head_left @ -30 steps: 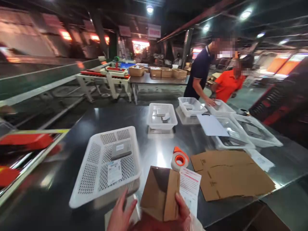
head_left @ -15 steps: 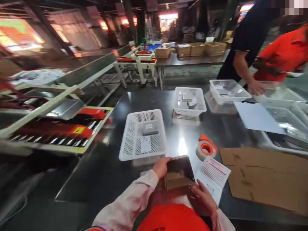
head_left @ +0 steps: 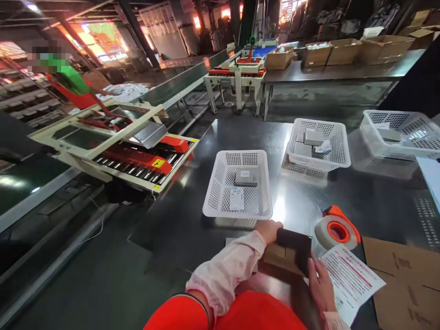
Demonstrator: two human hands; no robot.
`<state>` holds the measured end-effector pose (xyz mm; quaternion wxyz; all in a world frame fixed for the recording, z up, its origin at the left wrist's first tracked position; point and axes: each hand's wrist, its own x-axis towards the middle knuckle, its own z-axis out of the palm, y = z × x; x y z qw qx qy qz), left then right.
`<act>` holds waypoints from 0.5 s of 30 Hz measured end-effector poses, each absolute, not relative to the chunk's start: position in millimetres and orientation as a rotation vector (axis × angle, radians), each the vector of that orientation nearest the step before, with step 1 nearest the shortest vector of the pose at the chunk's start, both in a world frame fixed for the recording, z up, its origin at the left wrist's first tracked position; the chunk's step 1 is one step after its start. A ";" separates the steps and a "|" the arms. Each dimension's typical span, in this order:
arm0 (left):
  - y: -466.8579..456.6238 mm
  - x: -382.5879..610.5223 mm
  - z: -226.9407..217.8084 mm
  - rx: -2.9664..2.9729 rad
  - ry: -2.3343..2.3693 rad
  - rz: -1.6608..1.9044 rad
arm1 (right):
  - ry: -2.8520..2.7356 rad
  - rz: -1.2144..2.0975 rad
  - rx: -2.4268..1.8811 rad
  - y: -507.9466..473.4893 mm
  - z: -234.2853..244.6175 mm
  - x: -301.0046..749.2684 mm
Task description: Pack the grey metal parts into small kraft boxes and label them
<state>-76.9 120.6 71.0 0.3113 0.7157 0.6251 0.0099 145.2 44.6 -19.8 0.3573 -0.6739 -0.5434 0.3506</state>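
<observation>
My left hand (head_left: 268, 231) grips the far left edge of a small cardboard box (head_left: 283, 257), which shows a dark face and a brown part. On its right side, my right hand (head_left: 321, 280) holds the same box with the fingers along the edge. What lies inside or beneath the box is hidden. Beside my right hand lies a printed sheet (head_left: 355, 277) with red and black lines. A tape dispenser (head_left: 338, 231) with an orange frame and clear tape rests just beyond the sheet. Past my left hand stands a white plastic basket (head_left: 210, 201) holding a grey box (head_left: 246, 177) and a white printed card (head_left: 237, 198).
Two more white baskets (head_left: 345, 158) (head_left: 385, 149) stand farther back, with grey boxes inside. Flat cardboard (head_left: 402, 279) covers the table's right front. A roller machine (head_left: 151, 162) is at the left. Several open cartons (head_left: 314, 56) stand on the rear table.
My view has turned left, so the scene sits farther right. Both hands still hold the small cardboard box, and its tilt has changed. The co-workers at the right are largely out of view.
</observation>
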 end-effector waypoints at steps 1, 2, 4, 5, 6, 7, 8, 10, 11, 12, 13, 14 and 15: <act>125.5 -74.8 68.1 1.873 1.693 0.028 | -1.406 0.877 -1.749 52.0 -23.3 142.1; 129.6 -72.9 65.4 1.856 1.740 0.039 | -1.405 0.869 -1.752 58.6 -26.1 139.6; 134.5 -69.7 61.5 1.831 1.830 0.083 | -1.407 0.886 -1.743 68.0 -29.3 136.5; 134.8 -68.4 60.5 1.829 1.863 0.114 | -1.410 0.892 -1.743 70.5 -29.7 135.6; 133.6 -67.1 60.0 1.835 1.884 0.147 | -1.417 0.887 -1.750 71.5 -29.5 134.9; 130.6 -66.0 60.2 1.844 1.893 0.176 | -1.423 0.867 -1.763 71.2 -28.7 134.2; 126.3 -65.3 60.9 1.868 1.891 0.219 | -1.427 0.832 -1.782 69.8 -27.7 133.6; 114.5 -67.2 63.5 1.979 1.844 0.384 | -1.432 0.767 -1.814 64.9 -25.0 132.3; 108.4 -71.2 65.3 2.041 1.819 0.494 | -1.432 0.754 -1.818 62.0 -23.6 131.7; 103.2 -78.2 67.4 2.086 1.807 0.597 | -1.432 0.758 -1.817 59.3 -22.3 131.3; 99.8 -88.8 69.7 2.105 1.820 0.677 | -1.431 0.768 -1.815 56.8 -21.2 131.0; 98.8 -103.4 72.0 2.090 1.862 0.719 | -1.432 0.778 -1.813 54.7 -20.2 130.9; 100.9 -121.8 74.0 2.042 1.931 0.714 | -1.435 0.786 -1.813 53.1 -19.6 131.0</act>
